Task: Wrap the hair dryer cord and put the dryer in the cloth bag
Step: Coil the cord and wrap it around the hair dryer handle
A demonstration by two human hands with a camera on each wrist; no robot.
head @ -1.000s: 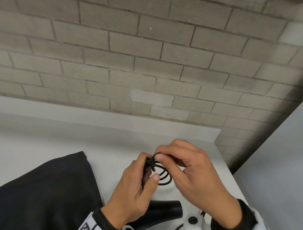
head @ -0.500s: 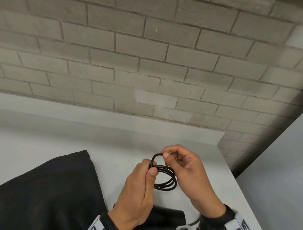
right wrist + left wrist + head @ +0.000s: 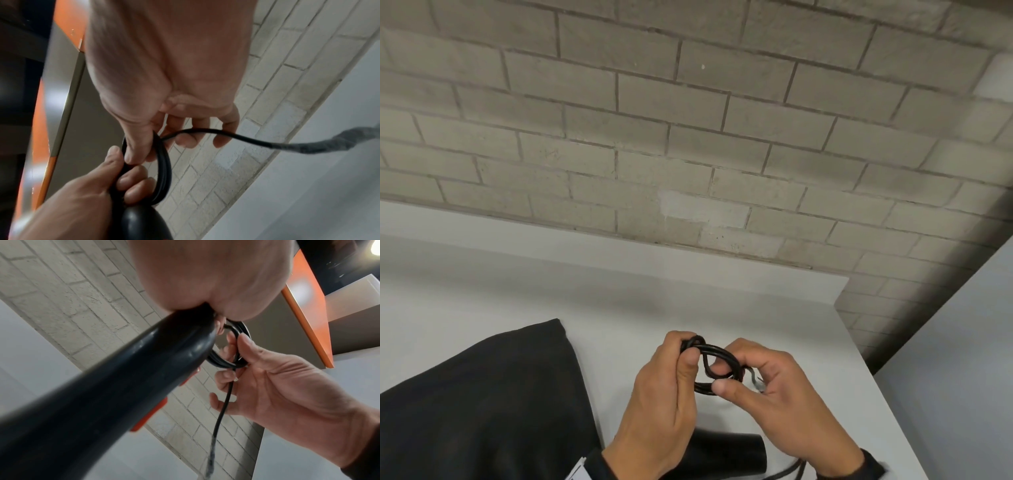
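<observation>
The black hair dryer cord [image 3: 717,368] is wound into a small coil held above the white table [image 3: 774,308]. My left hand [image 3: 686,349] grips the coil's left side between thumb and curled fingers. On the coil's right side, my right hand [image 3: 729,371] pinches the loops. The loose cord tail [image 3: 246,138] runs from the right hand out to the right. Below my hands is the black hair dryer [image 3: 729,452]; its body [image 3: 123,386] with orange buttons reaches up to the left palm. The black cloth bag [image 3: 482,404] lies flat on the table to the left.
A grey brick wall [image 3: 688,137] stands behind the table. The table's right edge [image 3: 866,373] is close to my right hand, with a drop beyond it. An orange-edged panel [image 3: 308,305] shows in the wrist views.
My right hand has come down from above the coil to its right side and now pinches the loops. The coil looks thicker. The left hand keeps its hold.
</observation>
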